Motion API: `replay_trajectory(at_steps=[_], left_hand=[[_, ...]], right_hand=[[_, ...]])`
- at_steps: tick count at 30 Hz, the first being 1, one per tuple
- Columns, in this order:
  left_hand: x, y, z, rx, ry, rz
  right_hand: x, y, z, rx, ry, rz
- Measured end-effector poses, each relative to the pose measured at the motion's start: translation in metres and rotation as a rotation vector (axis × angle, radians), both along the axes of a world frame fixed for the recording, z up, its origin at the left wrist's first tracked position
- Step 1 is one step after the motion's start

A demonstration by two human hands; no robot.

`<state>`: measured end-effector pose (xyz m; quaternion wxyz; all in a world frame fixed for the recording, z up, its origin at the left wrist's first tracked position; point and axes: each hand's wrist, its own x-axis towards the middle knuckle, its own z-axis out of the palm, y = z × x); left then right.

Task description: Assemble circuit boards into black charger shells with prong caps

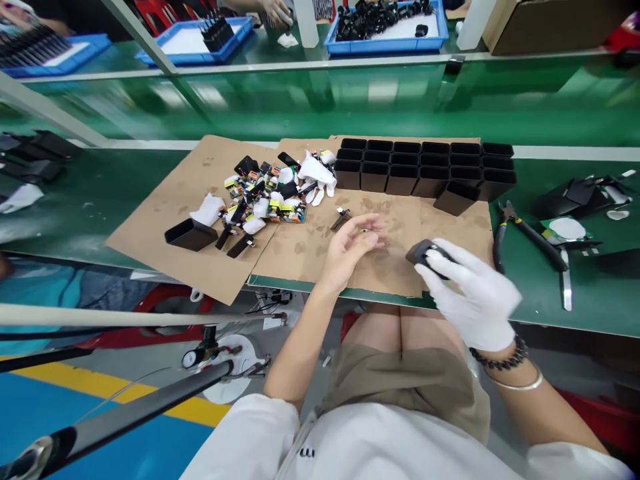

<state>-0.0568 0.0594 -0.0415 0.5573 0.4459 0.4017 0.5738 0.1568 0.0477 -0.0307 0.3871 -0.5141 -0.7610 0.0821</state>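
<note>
My right hand (470, 290), in a white glove, is closed round a small black plastic casing (423, 253) just above the cardboard sheet (300, 247). My bare left hand (353, 243) hovers over the cardboard beside it, fingers curled loosely and apart, holding nothing I can make out. A small metal-and-black part (341, 218) lies on the cardboard just beyond the left hand. Rows of upright black casings (425, 167) stand at the back of the cardboard. A heap of small circuit boards and white pieces (273, 193) lies to the left.
One black casing (190, 235) lies on its side at the left of the cardboard. Black pliers (525, 233) and more black parts (575, 197) lie on the green bench to the right. Blue trays (385, 27) of black parts stand across the conveyor, where another person's hand (277, 12) works.
</note>
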Motion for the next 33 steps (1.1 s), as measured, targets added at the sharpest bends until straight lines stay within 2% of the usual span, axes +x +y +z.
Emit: replay_trajectory(at_steps=[5, 7, 9, 12, 15, 19, 22, 25, 27, 30, 31, 33], left_hand=[[0.01, -0.002, 0.003, 0.061, 0.047, 0.044], [0.013, -0.004, 0.002, 0.102, 0.102, 0.066], [0.014, -0.006, 0.001, 0.135, 0.16, 0.095], [0.016, -0.008, 0.001, 0.185, 0.296, 0.129], [0.017, -0.009, 0.002, 0.275, 0.444, 0.142], [0.016, -0.009, 0.001, 0.345, 0.515, 0.152], [0.017, -0.009, -0.002, 0.339, 0.533, 0.157], [0.019, -0.009, -0.004, 0.359, 0.581, 0.17], [0.021, -0.01, -0.004, 0.377, 0.605, 0.174], [0.021, -0.011, -0.006, 0.376, 0.606, 0.174], [0.02, -0.012, -0.006, 0.368, 0.598, 0.174], [0.02, -0.011, -0.007, 0.349, 0.573, 0.171]], right_hand=[[0.011, -0.005, 0.006, 0.032, -0.092, -0.024], [0.015, -0.005, 0.009, 0.034, -0.113, -0.075], [0.018, -0.002, 0.006, 0.029, -0.142, -0.109], [0.02, 0.005, -0.001, 0.034, -0.157, -0.068], [0.022, 0.007, -0.003, 0.04, -0.118, -0.014], [0.023, 0.0, -0.004, 0.072, 0.013, -0.127], [0.026, 0.0, -0.011, -0.013, 0.034, -0.168], [0.029, 0.006, -0.017, -0.073, 0.076, -0.106], [0.029, 0.009, -0.015, -0.104, 0.208, -0.121], [0.025, 0.007, -0.003, -0.254, 0.668, -0.164], [0.023, 0.005, 0.002, -0.354, 0.837, -0.121], [0.018, 0.001, 0.014, -0.587, 1.084, 0.052]])
